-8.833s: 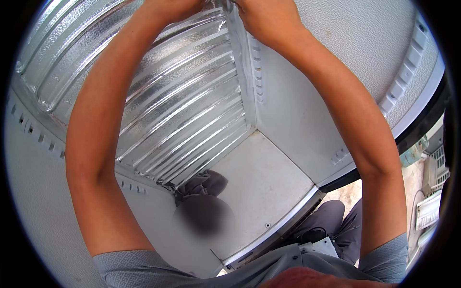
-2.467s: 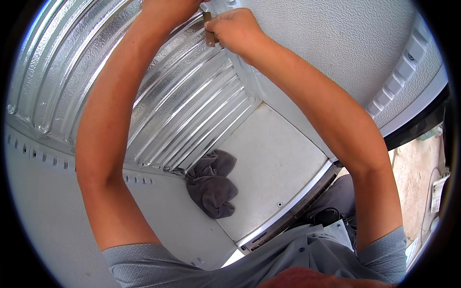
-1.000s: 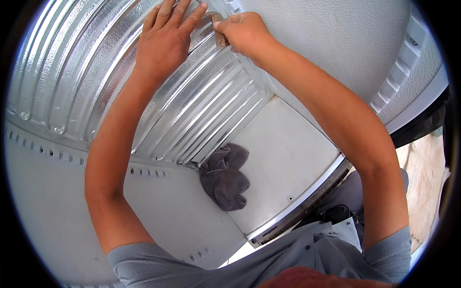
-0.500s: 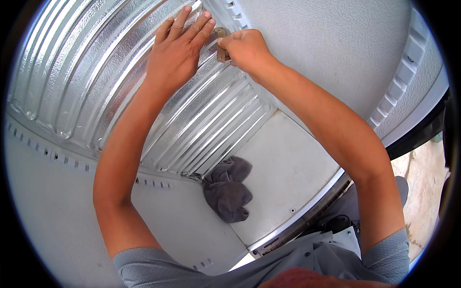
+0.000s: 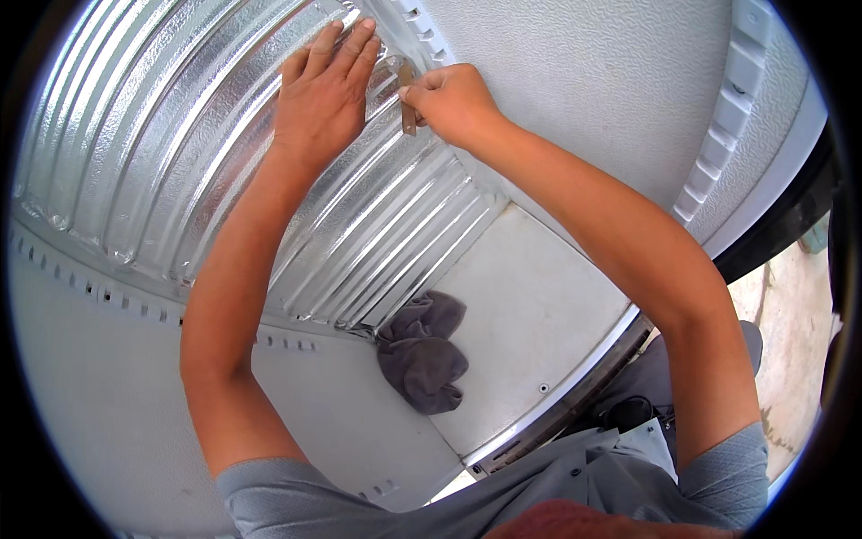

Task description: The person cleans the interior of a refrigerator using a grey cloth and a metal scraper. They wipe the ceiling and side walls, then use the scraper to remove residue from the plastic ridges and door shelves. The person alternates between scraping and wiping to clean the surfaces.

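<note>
Upper centre: left hand, fingers together, flat on ribbed metal panel. Right hand, fingers pinched on small brownish strip, partly hidden. Grey cloth lower centre.

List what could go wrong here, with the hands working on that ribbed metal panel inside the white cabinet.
1. The right hand pinches a small brownish tool against the ribbed metal panel; a slip could scratch the thin metal or nick the left hand, which lies flat right beside it.
2. If dropped, the tool might fall to the cabinet floor near the grey cloth.
3. The panel's edges may be sharp for bare fingers.
</note>
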`<state>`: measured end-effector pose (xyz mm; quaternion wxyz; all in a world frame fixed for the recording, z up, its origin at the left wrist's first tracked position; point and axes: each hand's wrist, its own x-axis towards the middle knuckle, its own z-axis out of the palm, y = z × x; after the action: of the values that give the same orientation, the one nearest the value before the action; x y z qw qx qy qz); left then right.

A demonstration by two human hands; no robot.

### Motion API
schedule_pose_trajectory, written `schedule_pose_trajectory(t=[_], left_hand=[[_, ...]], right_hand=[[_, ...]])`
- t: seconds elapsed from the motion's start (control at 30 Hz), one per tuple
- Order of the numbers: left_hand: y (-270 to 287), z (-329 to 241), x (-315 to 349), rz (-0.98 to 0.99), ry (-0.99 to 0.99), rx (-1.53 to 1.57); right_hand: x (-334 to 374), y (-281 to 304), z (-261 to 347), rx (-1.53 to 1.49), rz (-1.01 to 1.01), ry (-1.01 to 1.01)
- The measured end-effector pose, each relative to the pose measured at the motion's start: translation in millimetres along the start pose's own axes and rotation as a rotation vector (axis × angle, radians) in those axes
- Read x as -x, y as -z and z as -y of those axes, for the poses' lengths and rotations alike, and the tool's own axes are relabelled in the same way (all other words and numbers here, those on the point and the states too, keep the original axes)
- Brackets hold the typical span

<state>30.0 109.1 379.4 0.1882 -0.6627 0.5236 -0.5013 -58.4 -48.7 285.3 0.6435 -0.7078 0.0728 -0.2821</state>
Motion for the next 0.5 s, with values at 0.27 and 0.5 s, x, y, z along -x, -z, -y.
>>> schedule_pose_trajectory(t=[0.27, 0.5], left_hand=[[1, -2, -5, 0.045, -0.013, -0.023], [7, -5, -3, 0.05, -0.062, -0.025]], right_hand=[[4, 20, -8, 0.042, 0.025, 0.029], [7, 16, -15, 0.116, -0.024, 0.048]])
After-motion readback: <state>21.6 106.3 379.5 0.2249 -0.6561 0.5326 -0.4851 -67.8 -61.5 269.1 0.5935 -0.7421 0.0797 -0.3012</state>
